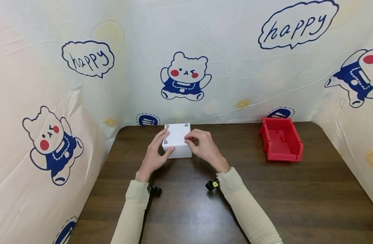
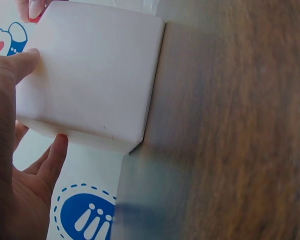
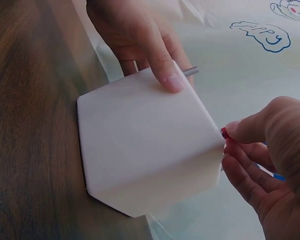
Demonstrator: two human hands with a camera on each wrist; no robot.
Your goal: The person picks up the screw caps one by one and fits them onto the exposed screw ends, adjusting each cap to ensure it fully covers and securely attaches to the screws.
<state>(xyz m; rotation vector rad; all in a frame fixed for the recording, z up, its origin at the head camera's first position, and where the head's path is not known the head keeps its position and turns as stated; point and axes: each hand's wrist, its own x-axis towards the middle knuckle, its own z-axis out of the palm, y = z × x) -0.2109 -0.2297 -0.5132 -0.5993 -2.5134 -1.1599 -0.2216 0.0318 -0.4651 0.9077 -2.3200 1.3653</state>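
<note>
At the twelve o'clock side of a dark wood-grain table (image 1: 180, 210), we see a white block (image 1: 176, 134) set between two bare hands. The block is boxy and smooth, its pale surface plain, its edges softly rounded, with a thin dark line along its base in the right wrist view and a few tiny dark specks on its near face in the left wrist view. Grey metal studs (image 1: 166, 141) stand up from its top at about eleven, one and eight o'clock; the one in our right wrist view shows fine threading along its shaft.

The left hand (image 1: 152, 154) grips the block from its nine o'clock side, thumb pressed on the near face and fingers along the flank. At the four o'clock corner of the top, the right hand (image 1: 206, 145) pinches a small red piece (image 3: 223, 133) between thumb and fingers, close against the block; the fingertips cover so much of it that we cannot tell how it sits there.

At three o'clock from the block and well apart from it, we find a red bin (image 1: 284, 157) with a few small red bits (image 1: 283, 139) on its floor. Behind hangs a pale cloth (image 1: 229, 81) printed with bears and the word "happy".
</note>
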